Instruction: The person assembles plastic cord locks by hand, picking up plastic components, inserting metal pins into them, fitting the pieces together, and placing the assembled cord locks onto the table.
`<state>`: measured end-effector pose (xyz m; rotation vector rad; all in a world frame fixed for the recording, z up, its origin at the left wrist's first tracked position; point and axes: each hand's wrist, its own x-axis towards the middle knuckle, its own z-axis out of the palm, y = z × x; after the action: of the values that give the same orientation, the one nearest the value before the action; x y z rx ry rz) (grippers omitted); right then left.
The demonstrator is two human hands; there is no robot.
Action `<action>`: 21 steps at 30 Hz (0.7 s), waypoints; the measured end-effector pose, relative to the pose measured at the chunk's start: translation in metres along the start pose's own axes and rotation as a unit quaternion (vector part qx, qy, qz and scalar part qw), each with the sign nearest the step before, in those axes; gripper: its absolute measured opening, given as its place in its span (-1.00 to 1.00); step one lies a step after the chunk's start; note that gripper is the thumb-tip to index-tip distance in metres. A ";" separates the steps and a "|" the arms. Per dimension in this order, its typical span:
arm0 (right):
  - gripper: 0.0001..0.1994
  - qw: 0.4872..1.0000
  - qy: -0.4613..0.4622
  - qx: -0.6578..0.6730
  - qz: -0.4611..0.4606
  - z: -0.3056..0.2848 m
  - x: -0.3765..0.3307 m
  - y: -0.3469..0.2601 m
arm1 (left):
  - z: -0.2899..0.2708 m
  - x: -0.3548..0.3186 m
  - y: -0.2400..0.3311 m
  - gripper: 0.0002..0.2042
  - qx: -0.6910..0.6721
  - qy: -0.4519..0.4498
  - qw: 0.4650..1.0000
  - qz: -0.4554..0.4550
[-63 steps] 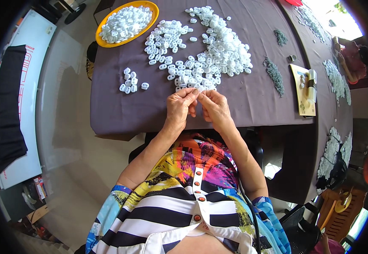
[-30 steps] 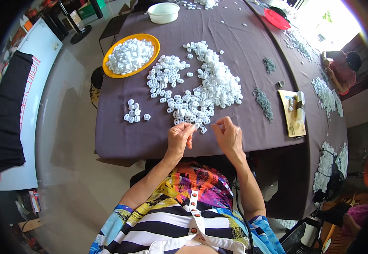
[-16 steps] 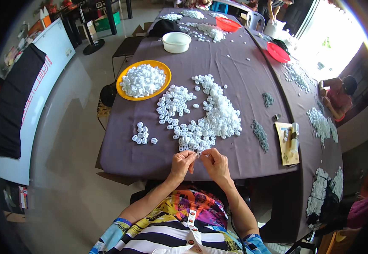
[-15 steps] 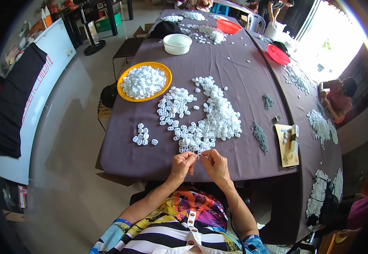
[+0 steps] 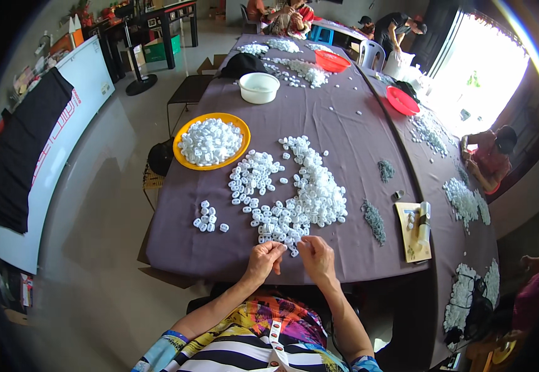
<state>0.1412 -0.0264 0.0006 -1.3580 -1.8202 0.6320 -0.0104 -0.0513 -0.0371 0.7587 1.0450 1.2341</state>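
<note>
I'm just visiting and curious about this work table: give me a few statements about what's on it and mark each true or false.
1. The orange tray holds small white parts. True.
2. Both hands rest on the orange tray. False: the left hand and right hand are at the near table edge, by the big pile of white parts.
3. A white bowl stands farther up the table. True.
4. The tablecloth is bright green. False: it is dark purple-brown.
5. A small cluster of white parts lies apart, left of the pile. True.
</note>
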 end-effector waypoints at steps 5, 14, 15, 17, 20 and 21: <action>-0.85 0.990 0.043 -0.135 -0.011 -0.022 0.006 0.033 | -0.004 0.000 -0.007 -0.84 -0.019 -0.014 1.000 -0.002; -0.91 0.966 0.116 -0.223 -0.062 -0.030 0.000 0.068 | -0.006 -0.009 -0.011 -0.84 -0.041 -0.007 0.999 -0.015; -0.91 0.967 0.111 -0.221 -0.057 -0.029 0.001 0.072 | -0.006 -0.010 -0.011 -0.83 -0.045 -0.002 0.999 -0.021; -0.93 0.967 0.118 -0.222 -0.044 -0.027 0.005 0.078 | -0.009 -0.009 -0.011 -0.81 -0.040 0.002 0.999 -0.029; -0.97 0.958 0.108 -0.255 -0.069 -0.029 0.006 0.075 | -0.006 -0.010 0.002 -0.81 -0.016 0.016 1.000 -0.007; -0.97 0.955 0.100 -0.269 -0.072 -0.029 0.009 0.078 | -0.009 -0.006 -0.003 -0.83 -0.017 0.026 0.999 -0.009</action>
<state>0.2078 0.0045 -0.0394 -1.5436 -1.9759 -0.0941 -0.0180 -0.0581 -0.0419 0.6920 1.0684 1.2591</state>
